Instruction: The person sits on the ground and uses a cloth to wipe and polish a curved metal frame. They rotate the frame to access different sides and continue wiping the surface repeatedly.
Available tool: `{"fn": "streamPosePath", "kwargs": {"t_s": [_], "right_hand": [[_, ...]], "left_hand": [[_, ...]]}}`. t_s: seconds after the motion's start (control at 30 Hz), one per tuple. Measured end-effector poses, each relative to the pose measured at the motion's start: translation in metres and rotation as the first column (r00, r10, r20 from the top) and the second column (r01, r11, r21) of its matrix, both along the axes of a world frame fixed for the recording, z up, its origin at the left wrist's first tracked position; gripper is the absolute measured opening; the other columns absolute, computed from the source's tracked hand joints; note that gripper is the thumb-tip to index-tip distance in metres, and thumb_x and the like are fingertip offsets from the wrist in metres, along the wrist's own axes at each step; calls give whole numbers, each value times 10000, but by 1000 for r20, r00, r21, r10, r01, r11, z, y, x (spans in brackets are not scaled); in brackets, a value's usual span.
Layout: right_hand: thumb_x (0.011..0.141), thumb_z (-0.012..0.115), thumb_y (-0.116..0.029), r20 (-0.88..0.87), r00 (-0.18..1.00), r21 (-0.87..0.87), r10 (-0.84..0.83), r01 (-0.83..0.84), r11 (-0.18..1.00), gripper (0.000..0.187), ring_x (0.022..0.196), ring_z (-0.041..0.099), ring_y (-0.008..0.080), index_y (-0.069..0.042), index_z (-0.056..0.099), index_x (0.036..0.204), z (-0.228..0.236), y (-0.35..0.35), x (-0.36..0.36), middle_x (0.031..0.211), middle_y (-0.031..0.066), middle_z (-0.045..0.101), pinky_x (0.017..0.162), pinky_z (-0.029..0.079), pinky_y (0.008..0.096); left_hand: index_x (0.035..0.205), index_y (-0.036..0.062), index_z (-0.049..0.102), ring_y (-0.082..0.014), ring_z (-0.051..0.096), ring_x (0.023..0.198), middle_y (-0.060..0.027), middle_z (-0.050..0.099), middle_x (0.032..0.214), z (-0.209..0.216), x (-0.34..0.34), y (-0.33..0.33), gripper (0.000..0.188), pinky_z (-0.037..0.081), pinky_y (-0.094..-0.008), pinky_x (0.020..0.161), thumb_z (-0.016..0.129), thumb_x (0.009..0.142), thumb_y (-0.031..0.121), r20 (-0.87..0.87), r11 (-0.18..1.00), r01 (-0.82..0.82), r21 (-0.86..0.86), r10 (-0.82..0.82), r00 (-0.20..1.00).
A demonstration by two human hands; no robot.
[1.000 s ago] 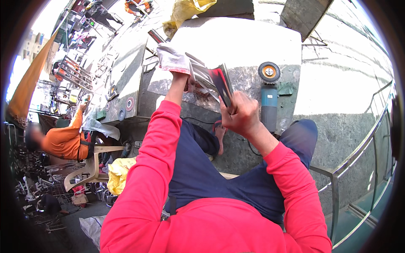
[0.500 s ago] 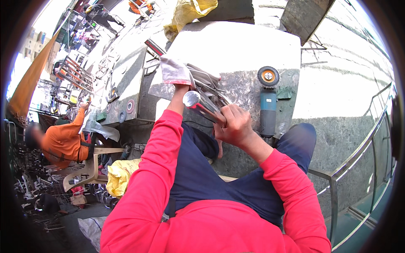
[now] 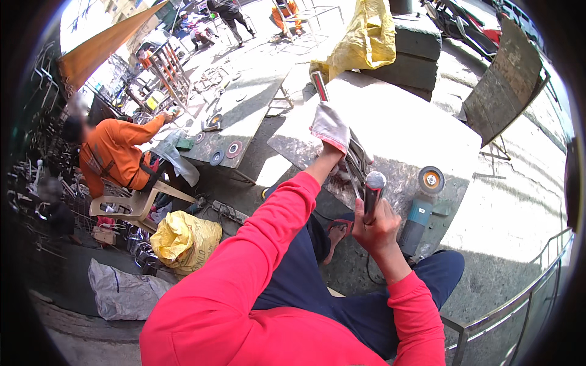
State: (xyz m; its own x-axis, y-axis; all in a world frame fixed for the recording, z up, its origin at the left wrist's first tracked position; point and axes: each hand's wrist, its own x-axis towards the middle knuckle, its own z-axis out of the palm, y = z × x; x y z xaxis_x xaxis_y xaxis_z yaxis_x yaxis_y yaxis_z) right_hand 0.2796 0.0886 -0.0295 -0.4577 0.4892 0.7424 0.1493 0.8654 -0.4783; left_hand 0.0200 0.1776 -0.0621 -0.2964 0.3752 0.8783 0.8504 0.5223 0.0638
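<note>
My left hand (image 3: 331,129), in a pale glove with a red edge, is closed round a shiny metal bar (image 3: 320,86) that sticks out beyond it. Several bent metal pieces (image 3: 358,155) lie beside the glove over the board. Bare, my right hand (image 3: 379,227) grips a shiny metal piece with a round silver end (image 3: 375,179) pointing up; its lower part is hidden by my fingers. To the right of that hand an angle grinder (image 3: 415,221) with a round disc (image 3: 431,180) rests on the worn work board (image 3: 390,131).
A person in orange (image 3: 119,143) sits at the left by another low table (image 3: 244,128) with several discs. Yellow sacks stand at my left (image 3: 189,241) and beyond the board (image 3: 366,36). A metal railing (image 3: 506,308) curves along the right.
The view has turned left, so the scene shifts right. My right hand has tipped its metal piece more upright, away from the left wrist. The left hand keeps its hold.
</note>
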Motion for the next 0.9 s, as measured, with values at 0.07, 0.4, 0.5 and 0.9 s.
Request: {"fn": "streamPosePath", "kwargs": {"t_s": [0.07,0.4,0.5,0.9], "right_hand": [[655,723,-39,-73,997,-7,7,-8,1000,222,537,530,294,-63,506,691,2,2,0,622,90,453,457,427,409],[868,699,-60,-213,967,-354,-142,60,933,204,479,478,191,2,544,751,-5,42,19,601,83,509,478,389,325],[968,584,-184,-252,953,-442,-170,43,896,204,734,536,167,16,556,1001,15,63,39,813,79,570,669,415,290],[993,476,-212,-588,391,-479,708,-873,84,316,885,616,213,65,627,991,182,-47,54,950,156,641,800,469,310]], "left_hand": [[1004,-62,554,-263,577,660,-109,572,785,2,2,4,266,466,-397,576,588,813,122,-14,1000,-28,-13,28,1000],[907,-17,631,-177,579,627,-55,611,723,25,16,21,218,460,-341,556,623,701,56,-257,857,-313,-409,221,941],[772,96,677,-165,575,589,1,593,632,32,22,35,67,454,-334,539,645,724,130,-421,758,-411,-507,198,885],[887,101,630,-139,597,637,7,577,688,-2,2,33,89,469,-285,537,594,806,103,-376,825,-345,-447,177,909]]}}
